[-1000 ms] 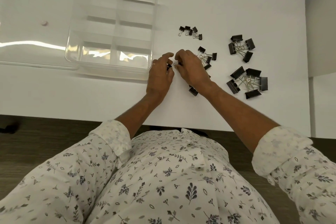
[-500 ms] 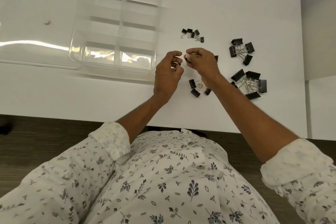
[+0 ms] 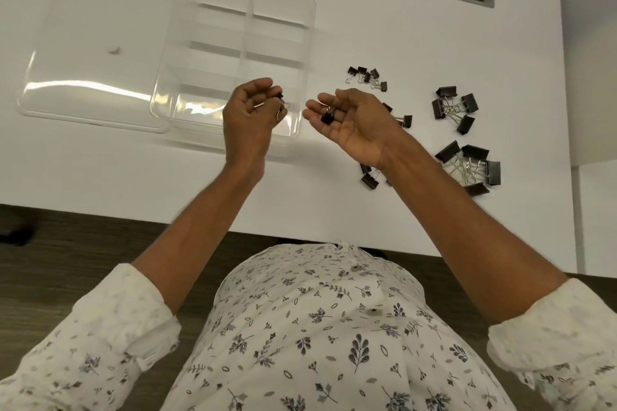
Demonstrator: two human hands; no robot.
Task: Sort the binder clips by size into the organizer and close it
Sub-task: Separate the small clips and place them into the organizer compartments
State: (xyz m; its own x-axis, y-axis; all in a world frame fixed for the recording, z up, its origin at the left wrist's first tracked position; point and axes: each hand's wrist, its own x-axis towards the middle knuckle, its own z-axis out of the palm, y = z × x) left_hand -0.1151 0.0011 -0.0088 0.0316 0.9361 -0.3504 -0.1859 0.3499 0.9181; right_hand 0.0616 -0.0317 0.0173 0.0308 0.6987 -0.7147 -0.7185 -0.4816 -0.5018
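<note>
Both hands have lifted off the white table (image 3: 417,37) and drawn apart since half a second ago, when they were close together over the clips. The left hand (image 3: 248,120) now hangs over the near right compartment of the clear plastic divided organizer (image 3: 213,27), its fingers curled and pinching a small black binder clip with silver wire handles (image 3: 282,106). The right hand (image 3: 354,122) is turned palm up, fingers loosely spread, with a second small black clip (image 3: 327,117) lying on it. No clip shows in any compartment, so sorting is likely just starting. The tiny clips (image 3: 367,77), medium clips (image 3: 454,110) and large clips (image 3: 470,167) lie unsorted, and the transparent lid (image 3: 90,70) lies flat beside the organizer.
</note>
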